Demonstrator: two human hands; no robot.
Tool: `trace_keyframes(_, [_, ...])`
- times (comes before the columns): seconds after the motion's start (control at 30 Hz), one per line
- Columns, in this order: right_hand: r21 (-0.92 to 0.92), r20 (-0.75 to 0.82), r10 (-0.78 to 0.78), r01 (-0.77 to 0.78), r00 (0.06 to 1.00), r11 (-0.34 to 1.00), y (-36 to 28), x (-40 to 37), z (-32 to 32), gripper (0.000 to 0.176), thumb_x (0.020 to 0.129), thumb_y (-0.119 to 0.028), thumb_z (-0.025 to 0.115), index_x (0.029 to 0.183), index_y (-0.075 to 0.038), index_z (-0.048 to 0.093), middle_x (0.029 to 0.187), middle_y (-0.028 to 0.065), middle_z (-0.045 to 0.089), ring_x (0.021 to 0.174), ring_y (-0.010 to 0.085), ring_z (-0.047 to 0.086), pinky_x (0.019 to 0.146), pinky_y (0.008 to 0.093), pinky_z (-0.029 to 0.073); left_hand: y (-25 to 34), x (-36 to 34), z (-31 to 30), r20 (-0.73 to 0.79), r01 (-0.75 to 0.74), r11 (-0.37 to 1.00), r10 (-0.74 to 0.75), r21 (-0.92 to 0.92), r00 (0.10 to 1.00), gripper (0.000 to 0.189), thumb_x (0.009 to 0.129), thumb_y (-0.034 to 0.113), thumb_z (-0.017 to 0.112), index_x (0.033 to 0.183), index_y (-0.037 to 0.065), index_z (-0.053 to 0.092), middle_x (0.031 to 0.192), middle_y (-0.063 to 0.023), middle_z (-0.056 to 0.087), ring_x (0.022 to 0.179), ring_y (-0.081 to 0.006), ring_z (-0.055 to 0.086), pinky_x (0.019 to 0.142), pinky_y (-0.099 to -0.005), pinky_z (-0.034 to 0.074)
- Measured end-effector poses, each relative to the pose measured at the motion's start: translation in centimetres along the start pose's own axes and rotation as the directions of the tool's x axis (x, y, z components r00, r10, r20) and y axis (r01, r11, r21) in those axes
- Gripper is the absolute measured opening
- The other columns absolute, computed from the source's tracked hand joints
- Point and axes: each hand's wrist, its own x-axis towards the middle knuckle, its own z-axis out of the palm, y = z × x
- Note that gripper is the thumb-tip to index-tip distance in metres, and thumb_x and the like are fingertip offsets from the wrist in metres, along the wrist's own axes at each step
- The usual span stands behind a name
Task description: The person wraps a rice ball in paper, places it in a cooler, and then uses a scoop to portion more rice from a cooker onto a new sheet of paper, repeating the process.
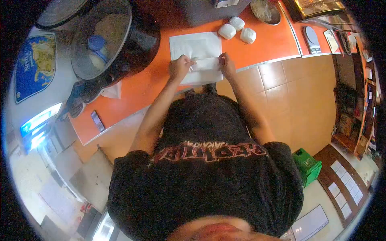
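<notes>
White wrapping paper (196, 42) lies on the orange counter in front of my body, its near end hanging at the counter's edge. My left hand (181, 66) pinches the folded part of the paper on the left side. At the right side of the same fold, my right hand (226, 64) has its fingers closed on the paper. Whether anything lies inside the fold is hidden. Just beyond my right hand sit three white wrapped packets, among them a near left packet (227, 31), a far packet (237, 23) and a right packet (248, 36).
A big dark pot (140, 44) stands at left, with a blue scoop (96, 42) inside its rim. A phone (97, 120) rests on the orange counter (116, 106). A bowl (265, 12) and a kitchen scale (311, 39) are at the right. Behind stands a green bin (307, 166).
</notes>
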Motion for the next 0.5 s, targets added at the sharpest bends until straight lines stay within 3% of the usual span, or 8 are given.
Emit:
trace_keyframes(0.1, [-0.062, -0.123, -0.087, 0.08, 0.989, 0.995, -0.1, -0.1, 0.1, 0.012, 0.099, -0.012, 0.058, 0.107, -0.005, 0.053, 0.082, 0.0155, 0.065, 0.068, 0.0269, 0.065, 0.064, 0.0398, 0.051, -2.5, 1.0, 2.0, 0.031, 0.009, 1.0, -0.008, -0.017, 0.999, 0.044, 0.073, 0.048, 0.084, 0.082, 0.008, 0.069, 0.075, -0.0133, 0.071, 0.07, -0.033, 0.07, 0.063, -0.0425, 0.053])
trace_keyframes(0.2, [-0.007, -0.388, 0.032, -0.038, 0.921, 0.999, -3.6, -1.7, -0.4, 0.019, 0.096, -0.017, 0.061, 0.107, -0.003, 0.055, 0.089, 0.017, 0.066, 0.081, 0.0307, 0.066, 0.073, 0.045, 0.051, -2.6, 0.7, 1.7, 0.034, -0.003, 0.999, 0.004, -0.039, 0.999, 0.043, 0.072, 0.047, 0.084, 0.082, 0.008, 0.068, 0.077, -0.0134, 0.072, 0.071, -0.033, 0.07, 0.065, -0.0422, 0.054])
trace_keyframes(0.27, [-0.151, 0.0, -0.083, 0.082, 0.997, 0.985, -3.5, -2.9, -0.5, 0.029, 0.094, -0.023, 0.063, 0.115, -0.004, 0.056, 0.102, 0.0181, 0.066, 0.095, 0.0318, 0.065, 0.082, 0.0477, 0.05, -3.6, 1.0, 2.3, 0.059, -0.003, 0.997, 0.007, -0.081, 0.998, 0.043, 0.072, 0.047, 0.085, 0.081, 0.009, 0.069, 0.078, -0.0134, 0.072, 0.072, -0.033, 0.071, 0.066, -0.042, 0.054])
trace_keyframes(0.3, [-0.256, 0.186, -0.209, 0.253, 0.96, 0.933, -4.1, -3.8, -0.3, 0.037, 0.093, -0.026, 0.064, 0.122, -0.004, 0.055, 0.113, 0.0185, 0.064, 0.104, 0.0322, 0.062, 0.089, 0.048, 0.049, -4.1, 1.2, 2.7, 0.072, -0.003, 0.995, 0.01, -0.103, 0.997, 0.042, 0.072, 0.047, 0.085, 0.081, 0.009, 0.069, 0.079, -0.0134, 0.073, 0.073, -0.033, 0.071, 0.067, -0.042, 0.054])
trace_keyframes(0.33, [-0.296, 0.363, -0.325, 0.439, 0.873, 0.848, -5.2, -4.6, -0.3, 0.045, 0.092, -0.03, 0.065, 0.129, -0.005, 0.054, 0.123, 0.0188, 0.061, 0.113, 0.0326, 0.06, 0.095, 0.0484, 0.047, -3.5, 1.1, 2.3, 0.067, -0.005, 0.996, 0.012, -0.091, 0.998, 0.042, 0.072, 0.047, 0.085, 0.081, 0.009, 0.069, 0.079, -0.0135, 0.073, 0.074, -0.0329, 0.071, 0.067, -0.042, 0.055])
trace_keyframes(0.37, [-0.33, 0.533, -0.471, 0.686, 0.703, 0.649, -6.4, -5.2, 0.5, 0.057, 0.091, -0.034, 0.065, 0.138, -0.005, 0.052, 0.138, 0.0188, 0.056, 0.125, 0.0328, 0.055, 0.104, 0.0478, 0.044, -2.8, 1.1, 1.9, 0.062, -0.008, 0.997, 0.013, -0.08, 0.998, 0.042, 0.072, 0.047, 0.085, 0.08, 0.009, 0.069, 0.08, -0.0136, 0.073, 0.075, -0.0328, 0.071, 0.067, -0.042, 0.055])
trace_keyframes(0.47, [-0.424, 0.556, -0.565, 0.792, 0.61, 0.438, -5.5, -5.8, 3.0, 0.075, 0.089, -0.038, 0.062, 0.148, 0.002, 0.039, 0.149, 0.021, 0.044, 0.137, 0.0356, 0.043, 0.113, 0.0499, 0.036, -3.2, 1.3, 2.2, 0.063, -0.03, 0.997, 0.034, -0.069, 0.997, 0.041, 0.072, 0.044, 0.086, 0.086, 0.01, 0.069, 0.08, -0.0126, 0.073, 0.076, -0.0309, 0.071, 0.069, -0.0411, 0.055])
trace_keyframes(0.5, [-0.462, 0.587, -0.498, 0.769, 0.638, 0.442, -5.5, -5.9, 3.1, 0.078, 0.089, -0.041, 0.062, 0.15, 0.001, 0.036, 0.154, 0.019, 0.038, 0.142, 0.0331, 0.036, 0.116, 0.0492, 0.031, -4.3, 1.4, 2.6, 0.065, -0.038, 0.997, 0.042, -0.066, 0.997, 0.041, 0.072, 0.042, 0.087, 0.09, 0.01, 0.069, 0.08, -0.0121, 0.073, 0.076, -0.0299, 0.072, 0.07, -0.0407, 0.055])
